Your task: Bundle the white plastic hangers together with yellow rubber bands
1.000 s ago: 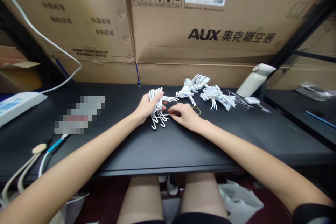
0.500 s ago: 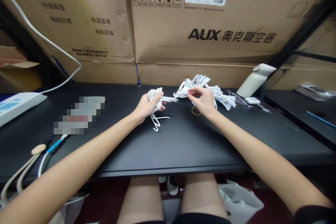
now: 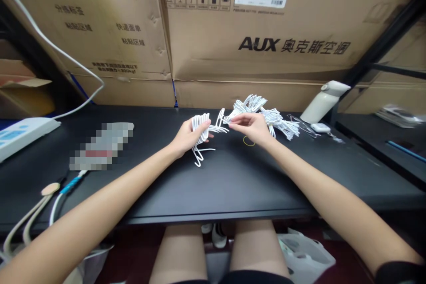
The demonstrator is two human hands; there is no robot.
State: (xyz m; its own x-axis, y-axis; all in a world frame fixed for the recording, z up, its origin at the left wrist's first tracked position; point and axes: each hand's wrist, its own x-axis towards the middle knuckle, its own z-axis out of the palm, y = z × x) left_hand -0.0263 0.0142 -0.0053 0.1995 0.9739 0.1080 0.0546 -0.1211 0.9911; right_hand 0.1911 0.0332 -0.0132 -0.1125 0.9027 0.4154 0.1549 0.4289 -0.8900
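Observation:
My left hand [image 3: 184, 138] is closed around a bundle of thin white bent wires [image 3: 200, 123], with the thumb across the front. Several wire ends stick out of the bundle to the right. Below that hand, a few loose white wires [image 3: 199, 157] show on the table. My right hand [image 3: 255, 128] pinches at white wires [image 3: 221, 117] just left of its fingertips; exactly how many is too small to tell. Behind and beside this hand lies a larger heap of the same white wires [image 3: 251, 103], partly hidden by it. A thin yellow rubber band [image 3: 248, 141] rests below the right hand.
On the black table [image 3: 226, 182], a white bottle [image 3: 324, 103] and a small white case [image 3: 320, 128] stand at right. A power strip [image 3: 26, 135], a blurred-out flat object [image 3: 103, 146] and cables [image 3: 55, 206] occupy the left. Cardboard boxes [image 3: 259, 66] wall off the back.
My right hand has shifted left, drawing some bent wires away from the heap's left end. The left hand with its bundle has moved slightly right.

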